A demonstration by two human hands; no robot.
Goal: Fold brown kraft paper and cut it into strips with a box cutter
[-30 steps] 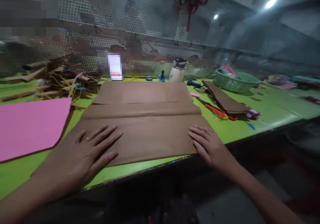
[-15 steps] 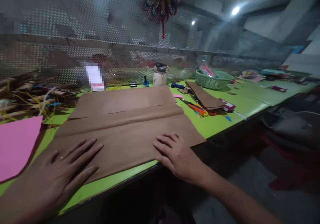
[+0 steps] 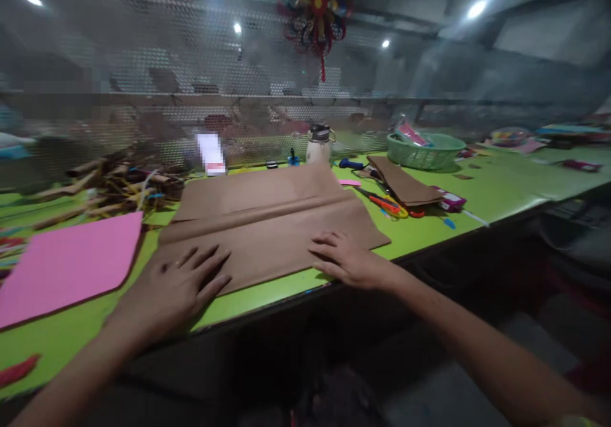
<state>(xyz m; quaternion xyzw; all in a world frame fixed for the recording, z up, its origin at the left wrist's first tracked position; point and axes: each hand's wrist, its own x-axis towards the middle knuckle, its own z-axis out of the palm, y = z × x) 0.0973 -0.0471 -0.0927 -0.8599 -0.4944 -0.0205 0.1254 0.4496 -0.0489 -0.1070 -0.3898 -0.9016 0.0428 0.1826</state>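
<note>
A large sheet of brown paper [image 3: 272,236], with a raised fold running across it, lies on the green table [image 3: 487,191]. My left hand [image 3: 184,287] rests on its near left part, palm down with the fingers spread. Near the front edge of the paper, my right hand [image 3: 346,259] lies flat with its fingers stretched out. Neither hand grips anything. A pink sheet [image 3: 76,265] is to the left of my left hand. Scissors with orange and yellow handles [image 3: 392,207] lie beyond my right hand, beside folded brown paper [image 3: 405,182].
A white bottle with a dark lid [image 3: 319,145] stands behind the paper. Farther right sits a green basket [image 3: 427,151]. Tangled brown strips [image 3: 119,185] are heaped at the back left. A perforated screen [image 3: 258,70] rises behind the table, with a colourful flower ornament [image 3: 318,4] hanging there.
The view has shifted left and drawn back, showing more of the pink sheet. Both hands remain flat on the brown paper, with little visible change in their pose.
</note>
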